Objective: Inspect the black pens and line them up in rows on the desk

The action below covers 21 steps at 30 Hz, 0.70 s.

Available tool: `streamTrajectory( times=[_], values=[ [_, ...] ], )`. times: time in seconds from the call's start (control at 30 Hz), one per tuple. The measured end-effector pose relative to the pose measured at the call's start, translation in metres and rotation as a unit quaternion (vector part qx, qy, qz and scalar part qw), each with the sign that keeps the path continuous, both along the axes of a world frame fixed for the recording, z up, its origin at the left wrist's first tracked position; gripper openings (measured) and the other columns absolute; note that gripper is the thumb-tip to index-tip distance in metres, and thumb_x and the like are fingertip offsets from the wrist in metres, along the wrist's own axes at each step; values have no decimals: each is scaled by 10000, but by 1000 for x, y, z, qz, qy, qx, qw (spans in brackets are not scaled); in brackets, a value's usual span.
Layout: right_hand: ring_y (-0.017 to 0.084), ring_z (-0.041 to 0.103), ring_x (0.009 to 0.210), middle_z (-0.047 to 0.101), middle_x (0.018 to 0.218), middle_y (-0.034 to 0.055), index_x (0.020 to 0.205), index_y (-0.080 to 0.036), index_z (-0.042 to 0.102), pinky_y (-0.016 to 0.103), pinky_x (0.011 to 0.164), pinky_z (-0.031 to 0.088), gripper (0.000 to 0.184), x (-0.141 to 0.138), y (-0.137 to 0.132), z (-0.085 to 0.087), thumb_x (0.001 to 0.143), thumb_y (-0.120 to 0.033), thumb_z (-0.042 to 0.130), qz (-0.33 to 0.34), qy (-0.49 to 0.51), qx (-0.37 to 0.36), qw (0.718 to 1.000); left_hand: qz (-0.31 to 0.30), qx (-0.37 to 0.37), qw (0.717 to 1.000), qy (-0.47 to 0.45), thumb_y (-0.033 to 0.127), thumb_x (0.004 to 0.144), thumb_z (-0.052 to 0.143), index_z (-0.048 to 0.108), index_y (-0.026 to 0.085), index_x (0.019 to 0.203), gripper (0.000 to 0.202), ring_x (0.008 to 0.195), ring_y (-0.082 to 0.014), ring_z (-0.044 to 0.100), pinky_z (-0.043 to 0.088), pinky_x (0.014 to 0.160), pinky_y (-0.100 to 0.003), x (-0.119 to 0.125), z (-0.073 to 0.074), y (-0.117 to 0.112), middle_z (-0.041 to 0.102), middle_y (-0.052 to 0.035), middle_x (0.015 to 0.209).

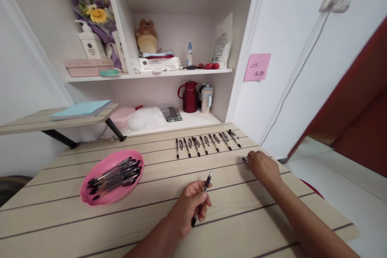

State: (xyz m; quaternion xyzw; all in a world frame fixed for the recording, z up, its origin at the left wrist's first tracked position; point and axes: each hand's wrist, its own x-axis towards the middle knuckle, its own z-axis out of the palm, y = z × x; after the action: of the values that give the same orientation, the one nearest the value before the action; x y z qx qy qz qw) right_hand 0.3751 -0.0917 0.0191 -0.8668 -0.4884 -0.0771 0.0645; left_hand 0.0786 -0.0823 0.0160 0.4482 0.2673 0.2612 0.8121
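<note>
My left hand (190,203) is closed around a black pen (202,198), which stands tilted with its tip pointing up and away. My right hand (262,166) rests knuckles-up on the wooden table (151,209) near its right edge, fingers curled over a small dark pen cap (244,160) at the fingertips. Beyond both hands, a row of several pens and caps (205,143) lies side by side on the table. A pink oval tray (111,176) on the left holds several more black pens.
Behind the table a white shelf unit holds a red jug (190,96), a white cup (207,98), a plastic bag and a pink lidded box. A pink note (256,67) sticks on the wall. A side board with a blue booklet (80,109) stands at left.
</note>
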Motion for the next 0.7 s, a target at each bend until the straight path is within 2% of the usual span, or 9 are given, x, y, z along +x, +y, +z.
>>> streamTrajectory(
  times=[0.13,0.27,0.37,0.47,0.7],
  values=[
    [236,613,745,667,850,121,841,-187,656,282,532,344,320,38,-12,12,810,-322,367,-76,39,41,996,-8,3,1000,5,289,705,602,540,153,1001,332,362,-22,389,241,355,-168,0,-1,1,548,24,643],
    [239,615,736,678,860,113,798,-196,676,289,549,374,328,61,-20,5,747,-418,439,-74,91,7,993,-8,10,1000,7,306,704,605,531,152,1009,350,361,-23,386,221,345,-169,0,-2,2,545,23,647],
    [244,615,760,677,876,112,807,-201,675,292,564,387,347,61,-21,-5,714,-455,459,-74,108,-15,991,-9,10,1000,4,311,712,598,527,154,1014,347,362,-23,383,227,348,-171,0,-4,2,545,22,656],
    [259,609,818,673,903,115,877,-194,662,294,574,392,347,57,-20,-13,699,-425,473,-75,97,-10,992,-9,11,1000,6,303,722,587,525,154,1017,336,356,-22,378,216,344,-171,1,-4,3,543,23,652],
    [259,612,801,671,897,125,844,-195,666,291,548,380,297,57,-19,-14,720,-346,443,-71,89,-15,993,-5,9,1000,14,297,719,588,519,148,1034,355,356,-19,366,210,346,-172,1,-1,1,541,24,643]
  ],
)
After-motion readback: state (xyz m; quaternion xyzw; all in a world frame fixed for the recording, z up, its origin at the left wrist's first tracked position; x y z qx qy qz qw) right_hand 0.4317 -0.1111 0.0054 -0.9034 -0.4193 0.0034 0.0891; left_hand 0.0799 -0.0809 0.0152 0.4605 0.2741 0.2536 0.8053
